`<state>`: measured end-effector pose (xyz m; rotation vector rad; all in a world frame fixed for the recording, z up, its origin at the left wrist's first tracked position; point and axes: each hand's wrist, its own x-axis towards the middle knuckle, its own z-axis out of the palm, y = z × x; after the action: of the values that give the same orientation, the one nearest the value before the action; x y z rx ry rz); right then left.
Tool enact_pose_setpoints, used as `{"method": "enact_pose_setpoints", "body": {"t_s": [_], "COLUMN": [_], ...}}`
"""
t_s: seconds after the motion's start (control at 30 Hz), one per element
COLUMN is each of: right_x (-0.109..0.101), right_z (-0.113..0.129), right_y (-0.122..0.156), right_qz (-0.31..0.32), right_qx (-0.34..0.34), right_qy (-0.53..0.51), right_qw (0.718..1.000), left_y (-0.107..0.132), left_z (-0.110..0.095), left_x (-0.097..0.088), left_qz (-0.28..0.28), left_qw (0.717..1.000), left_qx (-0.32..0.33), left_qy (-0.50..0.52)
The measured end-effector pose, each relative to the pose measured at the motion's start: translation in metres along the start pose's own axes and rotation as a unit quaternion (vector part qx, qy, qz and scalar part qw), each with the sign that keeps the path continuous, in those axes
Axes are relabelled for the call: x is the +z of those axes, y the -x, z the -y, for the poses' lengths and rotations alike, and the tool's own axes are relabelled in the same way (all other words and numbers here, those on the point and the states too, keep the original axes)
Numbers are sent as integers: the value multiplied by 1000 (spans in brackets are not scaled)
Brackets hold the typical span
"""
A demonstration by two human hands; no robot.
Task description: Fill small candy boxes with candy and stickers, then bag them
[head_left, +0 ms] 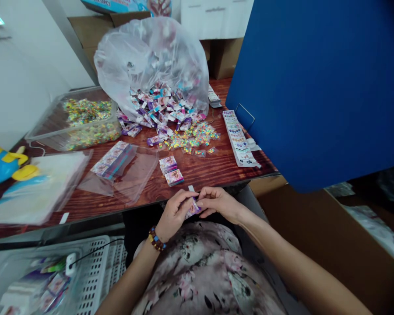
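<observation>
Nearest, the left hand (173, 215) and right hand (217, 202) close fingertips on one small purple packet (193, 208), its long axis slanting between them, neither hand nearer. Just beyond the grip lie two stacked boxes (173, 176); farther beyond, the packet pile (160, 109) and clear bag (144, 52).

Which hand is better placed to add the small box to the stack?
Probably left: both hold the small box, but the left hand sits nearer the stacked boxes than the right hand.

Both hands, left hand (173, 213), right hand (217, 202), pinching small purple box (193, 207), wooden table (216, 168), plastic bag (151, 65)
</observation>
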<state>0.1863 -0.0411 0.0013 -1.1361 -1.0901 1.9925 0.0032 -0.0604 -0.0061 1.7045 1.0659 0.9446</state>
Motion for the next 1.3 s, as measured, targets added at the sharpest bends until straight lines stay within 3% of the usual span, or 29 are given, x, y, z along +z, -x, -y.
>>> {"method": "enact_pose_setpoints", "body": {"t_s": [0.2,0.33,0.5,0.73,0.97,1.1,1.2,1.27,1.3], "right_x": [9,14,20,16,14,13,10,9,10], "right_z": [1,-2,-4,4,8,2,-3,-4,-3], "right_y": [-3,0,5,6,3,1,-7,-18,-26], "right_qz": [-25,-34,-42,-60,-29,-52,-33,-18,-27], "right_qx": [-20,-57,-124,-170,-131,-159,-128,-91,-83], "right_qy": [17,45,114,184,175,249,284,251,226], "right_qw": [999,997,985,966,975,954,950,964,970], "left_y": [0,2,4,1,0,2,4,5,5], "left_z": [2,4,7,2,7,13,17,20,23], "left_x": [-1,-1,-1,-8,-10,-9,-10,-13,-16], "left_qz": [-23,-75,-111,-54,-47,-26,-4,-39,-84], "left_qw": [999,996,993,997,998,1000,999,998,994], "left_qx": [-13,-33,-8,52,32,2,-32,-56,-67], "left_qy": [24,39,45,-21,-7,3,8,12,11]}}
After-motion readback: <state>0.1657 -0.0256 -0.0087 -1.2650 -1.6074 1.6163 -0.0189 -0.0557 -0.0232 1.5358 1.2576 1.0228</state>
